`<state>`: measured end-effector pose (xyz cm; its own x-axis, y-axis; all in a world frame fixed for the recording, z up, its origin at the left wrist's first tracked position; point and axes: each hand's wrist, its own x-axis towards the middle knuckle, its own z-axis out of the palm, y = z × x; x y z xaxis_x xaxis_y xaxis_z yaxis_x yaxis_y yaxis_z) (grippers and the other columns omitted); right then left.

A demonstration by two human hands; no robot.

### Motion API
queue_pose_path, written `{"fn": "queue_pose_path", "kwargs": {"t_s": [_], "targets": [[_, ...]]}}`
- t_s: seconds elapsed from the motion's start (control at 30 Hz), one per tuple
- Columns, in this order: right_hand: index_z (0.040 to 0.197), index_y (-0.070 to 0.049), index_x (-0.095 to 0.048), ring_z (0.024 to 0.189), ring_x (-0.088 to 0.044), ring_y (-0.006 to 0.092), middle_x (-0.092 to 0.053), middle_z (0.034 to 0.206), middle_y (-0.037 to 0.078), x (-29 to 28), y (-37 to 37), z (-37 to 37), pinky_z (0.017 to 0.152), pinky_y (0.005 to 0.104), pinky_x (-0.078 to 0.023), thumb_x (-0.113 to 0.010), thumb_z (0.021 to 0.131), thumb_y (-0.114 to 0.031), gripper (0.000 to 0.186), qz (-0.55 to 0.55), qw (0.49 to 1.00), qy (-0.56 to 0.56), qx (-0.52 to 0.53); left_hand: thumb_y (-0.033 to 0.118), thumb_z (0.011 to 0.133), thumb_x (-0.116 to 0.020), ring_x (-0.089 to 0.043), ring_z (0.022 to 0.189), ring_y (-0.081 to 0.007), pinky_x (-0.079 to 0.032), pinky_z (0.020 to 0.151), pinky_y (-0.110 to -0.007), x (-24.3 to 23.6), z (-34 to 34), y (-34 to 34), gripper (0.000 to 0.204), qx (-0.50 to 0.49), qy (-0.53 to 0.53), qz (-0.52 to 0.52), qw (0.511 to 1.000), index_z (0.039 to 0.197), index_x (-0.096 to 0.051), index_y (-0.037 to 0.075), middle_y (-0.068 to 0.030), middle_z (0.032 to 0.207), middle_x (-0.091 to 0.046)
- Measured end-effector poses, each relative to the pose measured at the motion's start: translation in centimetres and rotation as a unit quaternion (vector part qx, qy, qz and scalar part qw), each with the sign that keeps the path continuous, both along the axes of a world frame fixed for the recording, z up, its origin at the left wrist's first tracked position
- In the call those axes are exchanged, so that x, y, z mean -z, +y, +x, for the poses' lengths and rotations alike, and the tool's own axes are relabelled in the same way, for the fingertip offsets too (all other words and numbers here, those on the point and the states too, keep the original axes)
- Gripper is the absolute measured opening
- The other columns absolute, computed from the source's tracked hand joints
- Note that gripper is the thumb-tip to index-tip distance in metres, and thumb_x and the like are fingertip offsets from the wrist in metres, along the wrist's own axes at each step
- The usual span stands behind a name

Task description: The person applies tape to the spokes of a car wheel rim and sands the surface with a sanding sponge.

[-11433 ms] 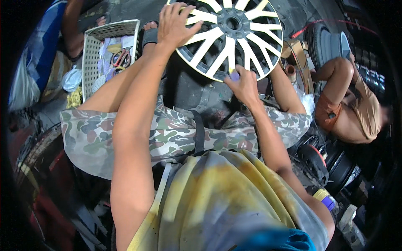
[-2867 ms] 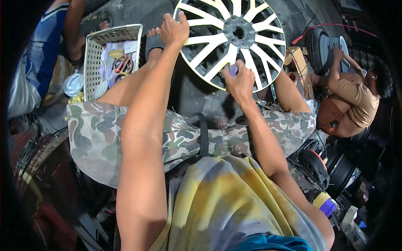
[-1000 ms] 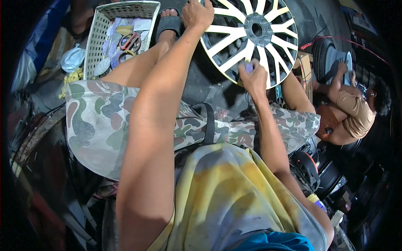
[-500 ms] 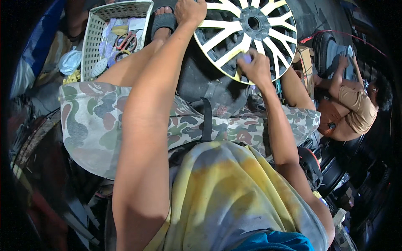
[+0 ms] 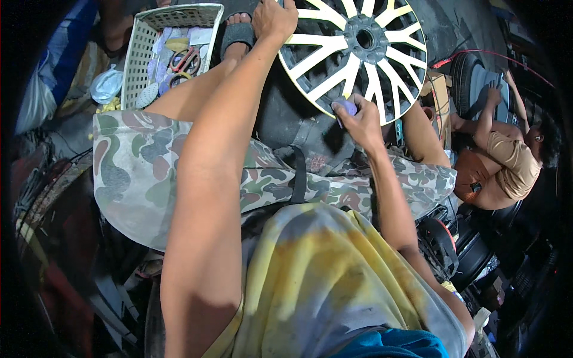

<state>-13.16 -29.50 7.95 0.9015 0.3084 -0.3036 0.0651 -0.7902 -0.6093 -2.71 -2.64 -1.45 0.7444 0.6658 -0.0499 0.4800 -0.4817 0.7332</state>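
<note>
The wheel [image 5: 378, 51] sits at one o'clock in view. The right hand [image 5: 363, 121] pinches a purple pad [image 5: 348, 107] at the wheel's six o'clock edge; the left [image 5: 274, 21] meets the rim near ten, how far closed I cannot tell.

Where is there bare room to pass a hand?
Dark floor looks bare between the wheel rim, left forearm and camouflage shorts; another patch lies between the rim and the tire. Crowded: the filled basket, and around the cardboard box.
</note>
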Motion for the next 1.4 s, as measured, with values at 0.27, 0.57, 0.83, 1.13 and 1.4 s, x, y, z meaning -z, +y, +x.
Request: {"fn": "queue_pose_path", "kwargs": {"t_s": [0.27, 0.57, 0.83, 1.13, 1.4], "targets": [[0.09, 0.003, -0.072, 0.065, -0.068, 0.0248, -0.068, 0.073, 0.02, -0.8, 0.0, 1.0, 0.066, 0.0388, -0.054, -0.081, 0.085, -0.03, 0.035, -0.027, 0.998, 0.016, -0.063, 0.047, 0.103, -0.047, -0.061, 0.112, -0.0508, -0.035, 0.107, -0.058, 0.0, 0.0, -0.1, 0.054, 0.008, 0.005, 0.008, 1.0, 0.123, -0.054, -0.003, -0.0338, 0.112, -0.068], [0.091, 0.005, -0.071, 0.066, -0.07, 0.0304, -0.07, 0.074, 0.022, 0.1, -0.7, 0.0, 0.067, 0.0403, -0.055, -0.08, 0.082, -0.03, 0.037, 0.001, 0.999, -0.021, -0.031, 0.047, 0.102, -0.05, -0.061, 0.111, -0.0515, -0.039, 0.104, -0.059, -1.3, -0.2, -0.8, 0.053, 0.014, 0.028, 0.027, 0.999, 0.119, -0.055, -0.003, -0.0337, 0.111, -0.068], [0.081, 0.005, -0.066, 0.07, -0.071, 0.044, -0.067, 0.072, 0.027, 0.2, 1.5, -0.6, 0.067, 0.047, -0.055, -0.076, 0.08, -0.026, 0.033, -0.069, 0.988, -0.136, 0.012, 0.046, 0.103, -0.05, -0.062, 0.111, -0.0519, -0.04, 0.103, -0.058, -1.0, 0.5, -0.3, 0.055, 0.011, -0.015, 0.017, 1.0, 0.125, -0.055, -0.004, -0.0347, 0.113, -0.068], [0.08, 0.004, -0.062, 0.063, -0.059, 0.0154, -0.061, 0.064, 0.015, 0.4, 0.7, -0.1, 0.061, 0.0382, -0.05, -0.074, 0.083, -0.026, 0.033, -0.015, 0.996, -0.067, 0.051, 0.046, 0.103, -0.05, -0.061, 0.112, -0.0522, -0.036, 0.107, -0.059, -0.6, 0.6, -0.6, 0.053, 0.012, 0.001, -0.003, 1.0, 0.121, -0.055, -0.003, -0.0349, 0.113, -0.068], [0.09, 0.004, -0.068, 0.06, -0.053, 0.009, -0.061, 0.065, 0.005, -6.1, -3.5, 0.9, 0.057, 0.029, -0.046, -0.073, 0.095, -0.023, 0.028, 0.024, 0.989, 0.008, 0.149, 0.046, 0.103, -0.052, -0.058, 0.118, -0.0532, -0.036, 0.109, -0.059, 0.6, -0.7, 0.5, 0.058, 0.005, -0.036, -0.085, 0.996, 0.129, -0.053, -0.006, -0.0373, 0.119, -0.065]]}}
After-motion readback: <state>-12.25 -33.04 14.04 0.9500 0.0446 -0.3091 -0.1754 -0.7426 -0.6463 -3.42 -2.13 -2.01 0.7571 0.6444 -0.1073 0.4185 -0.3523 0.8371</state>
